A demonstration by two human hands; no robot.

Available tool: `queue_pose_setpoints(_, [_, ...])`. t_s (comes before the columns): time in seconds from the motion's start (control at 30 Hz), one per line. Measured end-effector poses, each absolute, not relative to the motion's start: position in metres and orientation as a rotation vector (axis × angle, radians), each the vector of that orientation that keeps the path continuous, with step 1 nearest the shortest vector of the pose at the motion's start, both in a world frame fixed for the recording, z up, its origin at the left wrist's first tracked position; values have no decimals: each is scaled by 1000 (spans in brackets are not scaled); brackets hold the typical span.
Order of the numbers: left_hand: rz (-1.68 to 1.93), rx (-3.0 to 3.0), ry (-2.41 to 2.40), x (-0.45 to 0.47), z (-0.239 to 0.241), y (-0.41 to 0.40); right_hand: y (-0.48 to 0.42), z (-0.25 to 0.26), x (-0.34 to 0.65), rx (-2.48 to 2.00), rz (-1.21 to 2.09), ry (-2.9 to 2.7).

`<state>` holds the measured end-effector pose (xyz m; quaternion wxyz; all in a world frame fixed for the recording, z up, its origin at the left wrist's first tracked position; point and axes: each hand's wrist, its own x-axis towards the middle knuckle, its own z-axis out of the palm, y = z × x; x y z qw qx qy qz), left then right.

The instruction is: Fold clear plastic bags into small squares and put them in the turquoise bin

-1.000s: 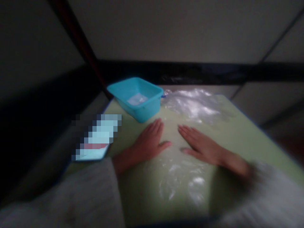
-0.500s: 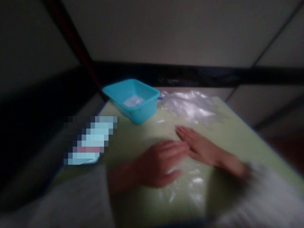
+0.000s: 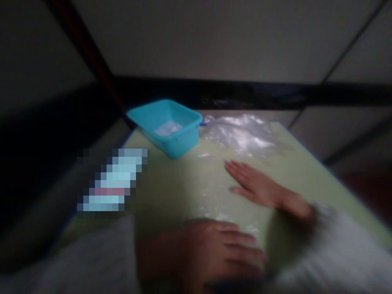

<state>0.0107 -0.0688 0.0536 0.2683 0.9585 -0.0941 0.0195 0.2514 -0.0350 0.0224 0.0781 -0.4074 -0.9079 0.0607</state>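
Note:
A clear plastic bag (image 3: 208,200) lies flat on the yellow-green tabletop (image 3: 162,183), its outline hard to make out apart from some shiny creases. My right hand (image 3: 257,183) rests palm down toward the bag's far right part, fingers stretched out and thumb apart. Nearer to me, my left hand (image 3: 217,253) is spread over the bag's near part by the table's front edge, palm down and somewhat blurred. Neither hand grips anything that I can see.
A turquoise plastic basin (image 3: 183,141) with something whitish inside stands at the back left. Beside it lies a heap of clear plastic bags (image 3: 245,134). On the left edge is a pixelated, bright flat object (image 3: 116,179). A wall rises behind the table.
My left hand has moved from beside the right hand's fingers down toward me, to the near edge of the table. My right hand has stayed nearly in place.

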Motion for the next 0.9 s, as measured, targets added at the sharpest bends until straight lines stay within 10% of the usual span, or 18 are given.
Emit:
queue_pose_setpoints(0.57, [61,2354,-137,14,64,-68,-49,40,221,-919,405,-2814])
queue_pose_setpoints(0.9, [55,2512,-168,7,56,-70,-20,21,273,-1489,156,-2555])
